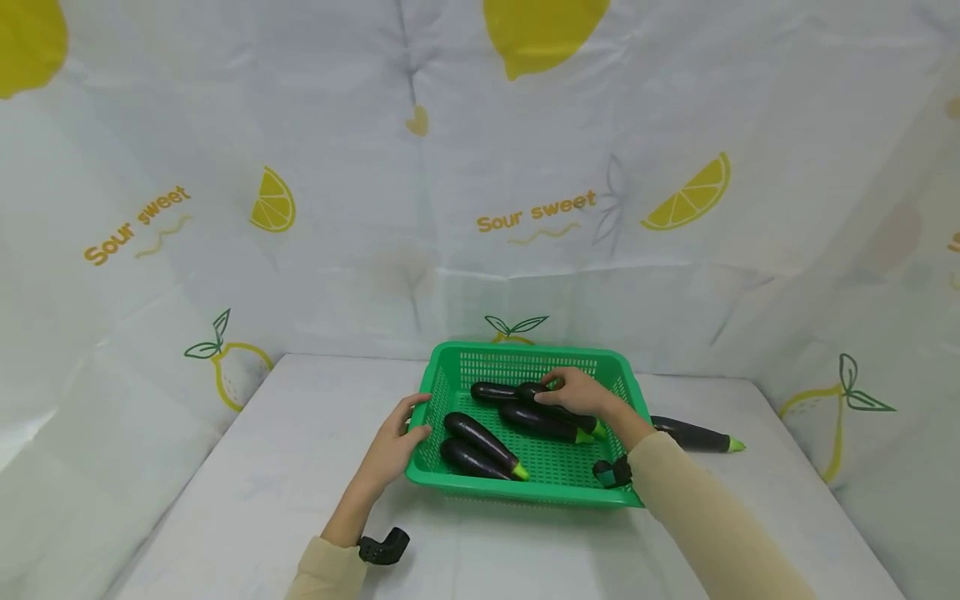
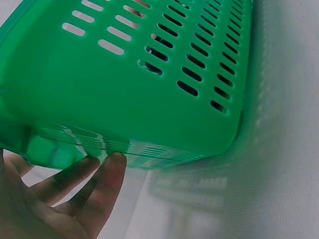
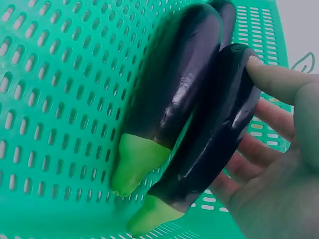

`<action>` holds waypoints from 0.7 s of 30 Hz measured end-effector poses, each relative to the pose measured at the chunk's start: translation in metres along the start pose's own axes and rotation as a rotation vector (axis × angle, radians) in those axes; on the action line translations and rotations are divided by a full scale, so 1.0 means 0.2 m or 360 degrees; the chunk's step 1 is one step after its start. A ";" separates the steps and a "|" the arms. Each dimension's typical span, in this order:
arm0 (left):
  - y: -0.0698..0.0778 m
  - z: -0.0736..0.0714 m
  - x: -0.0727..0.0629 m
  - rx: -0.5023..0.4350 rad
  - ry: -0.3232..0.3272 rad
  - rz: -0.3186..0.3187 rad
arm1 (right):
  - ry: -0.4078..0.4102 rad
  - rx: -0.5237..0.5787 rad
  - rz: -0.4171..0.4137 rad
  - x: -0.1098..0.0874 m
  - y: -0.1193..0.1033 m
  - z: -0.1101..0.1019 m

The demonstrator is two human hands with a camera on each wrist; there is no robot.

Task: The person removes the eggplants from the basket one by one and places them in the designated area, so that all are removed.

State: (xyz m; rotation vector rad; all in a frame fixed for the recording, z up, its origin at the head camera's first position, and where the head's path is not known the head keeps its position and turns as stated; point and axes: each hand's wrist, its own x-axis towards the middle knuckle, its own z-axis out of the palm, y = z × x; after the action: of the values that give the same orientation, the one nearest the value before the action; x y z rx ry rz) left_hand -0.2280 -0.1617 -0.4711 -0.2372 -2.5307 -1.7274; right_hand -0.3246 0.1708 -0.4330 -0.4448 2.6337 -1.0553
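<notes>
On the left side of the green basket (image 1: pixel 525 490), the left hand (image 1: pixel 392 446) rests with fingers spread, likely steadying it; inside, far right, the right hand (image 1: pixel 581 392) pinches an eggplant (image 3: pixel 214 129)

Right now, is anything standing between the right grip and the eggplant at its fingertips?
Nothing visible: the right grip touches that eggplant, and the neighbouring eggplant lies on its far side.

Orange lettering "Sour sweet" (image 1: pixel 142 218) on white backdrop (image 1: pixel 337 275), up-left of the left-hand fingers (image 1: pixel 411 403), same words (image 1: pixel 536 212) above the right-hand fingers (image 1: pixel 552 397), cut-off "S" (image 1: pixel 954 242) farther right
</notes>
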 end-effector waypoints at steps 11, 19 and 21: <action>0.00 0.00 0.00 -0.0003 0.0005 -0.0028 | 0.0021 -0.0006 -0.0100 -0.04 -0.07 -0.04; -0.01 0.00 0.00 0.0009 0.0006 -0.0038 | 0.0046 -0.0038 -0.0135 -0.06 -0.12 -0.08; -0.01 0.01 0.00 0.0014 0.0006 -0.0038 | 0.0053 -0.0034 -0.0141 -0.07 -0.13 -0.09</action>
State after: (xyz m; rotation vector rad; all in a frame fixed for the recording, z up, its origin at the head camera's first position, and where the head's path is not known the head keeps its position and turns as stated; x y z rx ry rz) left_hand -0.2288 -0.1612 -0.4730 -0.2036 -2.5480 -1.7231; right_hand -0.3132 0.1691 -0.3995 -0.5582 2.6789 -1.0705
